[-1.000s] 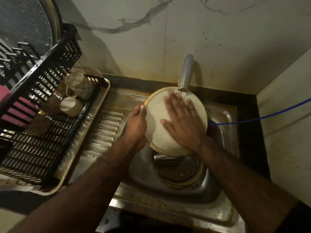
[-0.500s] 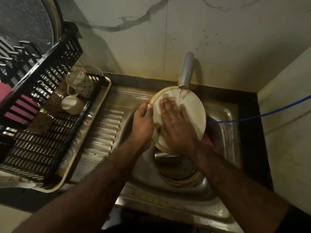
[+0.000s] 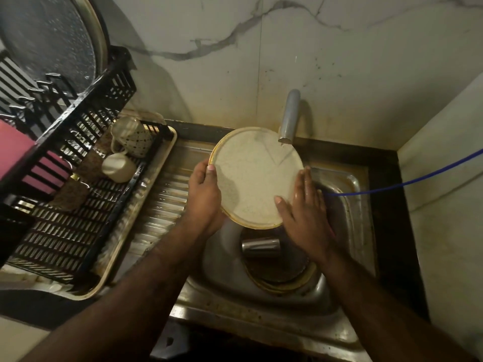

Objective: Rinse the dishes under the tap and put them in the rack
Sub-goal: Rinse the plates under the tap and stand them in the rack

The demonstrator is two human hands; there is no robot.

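Observation:
A round cream plate (image 3: 254,176) with a yellow rim is held tilted over the sink, just under the grey tap (image 3: 288,117), and water streaks run across its face. My left hand (image 3: 205,194) grips its left rim, thumb on the face. My right hand (image 3: 304,205) lies with straight wet fingers against the plate's right rim, thumb on its lower face. The black slatted rack (image 3: 65,226) stands on a cream tray at the left, with two mugs (image 3: 119,167) in its far end.
In the steel sink (image 3: 347,205) lie a steel tumbler (image 3: 261,248) on its side and a dark yellow-rimmed plate (image 3: 282,278). A blue hose (image 3: 407,182) runs in from the right. A large round steel tray (image 3: 49,40) leans behind the rack. A ribbed drainboard (image 3: 164,205) separates rack and sink.
My right hand has slid off the plate's face to its right rim. The plate's cream face now shows almost whole, with the left hand still gripping the left rim.

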